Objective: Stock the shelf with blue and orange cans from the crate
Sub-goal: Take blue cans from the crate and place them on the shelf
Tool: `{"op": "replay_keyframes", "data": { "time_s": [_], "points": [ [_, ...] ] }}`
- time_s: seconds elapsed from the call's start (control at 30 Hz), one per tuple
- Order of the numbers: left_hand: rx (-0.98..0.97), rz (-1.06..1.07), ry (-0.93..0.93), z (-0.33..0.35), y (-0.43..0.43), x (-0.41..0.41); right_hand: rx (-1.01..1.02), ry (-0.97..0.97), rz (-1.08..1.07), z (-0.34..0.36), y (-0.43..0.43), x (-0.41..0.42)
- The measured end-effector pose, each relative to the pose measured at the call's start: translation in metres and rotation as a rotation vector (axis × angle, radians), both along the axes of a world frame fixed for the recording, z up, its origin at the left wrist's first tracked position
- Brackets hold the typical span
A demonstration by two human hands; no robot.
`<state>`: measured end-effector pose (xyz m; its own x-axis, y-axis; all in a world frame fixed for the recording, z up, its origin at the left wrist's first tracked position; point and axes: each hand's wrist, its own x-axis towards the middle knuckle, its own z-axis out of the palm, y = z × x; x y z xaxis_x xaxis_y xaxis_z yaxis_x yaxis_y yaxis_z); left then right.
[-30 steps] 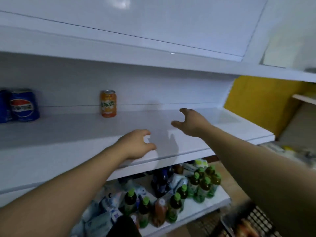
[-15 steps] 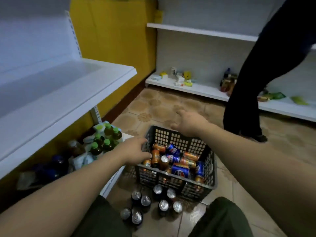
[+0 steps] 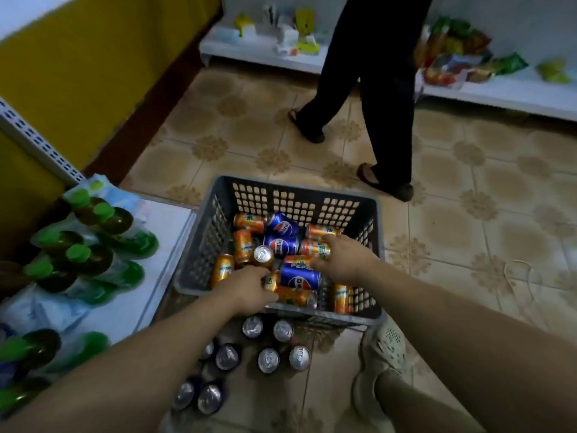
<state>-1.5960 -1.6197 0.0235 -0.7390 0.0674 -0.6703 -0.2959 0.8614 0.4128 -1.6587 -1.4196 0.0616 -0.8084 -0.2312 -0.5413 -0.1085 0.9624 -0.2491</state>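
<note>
A grey plastic crate (image 3: 373, 220) stands on the tiled floor, filled with orange cans (image 3: 243, 245) and blue cans (image 3: 282, 225) lying loosely. My left hand (image 3: 249, 290) reaches over the crate's near rim, thumb and fingers curled round a small orange can (image 3: 271, 283). My right hand (image 3: 342, 260) is deeper in the crate, its fingers stretched over an orange can (image 3: 313, 249) beside a blue can (image 3: 300, 278). The shelf being stocked is out of view.
Several upright cans (image 3: 268, 359) stand on the floor in front of the crate. Green-capped bottles (image 3: 78, 254) crowd the low white shelf (image 3: 168, 226) at left. Another person's legs (image 3: 384, 89) stand just beyond the crate. My shoe (image 3: 379, 348) is at its right corner.
My view swung from the upper shelf down to the crate. Both hands dropped from above the crate in among the cans, and the left now grips an orange can.
</note>
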Motion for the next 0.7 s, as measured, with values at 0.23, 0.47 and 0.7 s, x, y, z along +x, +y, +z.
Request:
{"op": "replay_keyframes", "data": {
  "time_s": [0.23,0.47,0.7],
  "points": [
    [0.081,0.035,-0.078,-0.104,0.021,-0.075,-0.043,-0.259,-0.086,-0.139,0.016,-0.051],
    [0.166,0.036,-0.14,-0.182,0.022,-0.1,-0.083,-0.458,-0.134,-0.236,0.02,-0.063],
    [0.182,0.084,-0.173,-0.199,0.017,-0.092,-0.22,-0.364,-0.23,-0.237,0.022,-0.055]
  ]
}}
